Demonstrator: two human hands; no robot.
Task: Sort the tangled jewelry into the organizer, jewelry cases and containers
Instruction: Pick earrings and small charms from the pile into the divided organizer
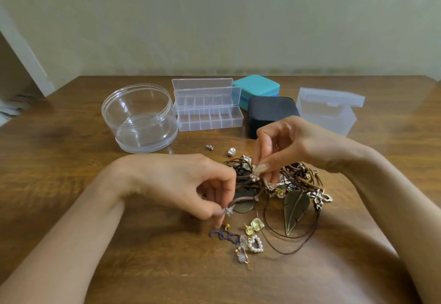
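Tangled jewelry (286, 184) lies heaped before the open organizer (210, 115). From the head view, our left hand (191, 184) pinches a small silvery piece (226, 211), our right hand (293, 141) pinches what seems a pale charm (256, 169) atop the heap. We should tease them apart gently, never yanking.

A: Views listed?
B: One entry. Head camera, wide-angle, worn by the person.
A: Facing?
B: Forward and down over the wooden counter (47, 160), its far edge meeting a pale wall (214, 17) in the upper part of frame.
A: Range?
B: Near. Left hand (191, 184) and right hand (293, 141) sit mid-frame, forearms entering from both lower corners; the counter fills the frame below the wall.
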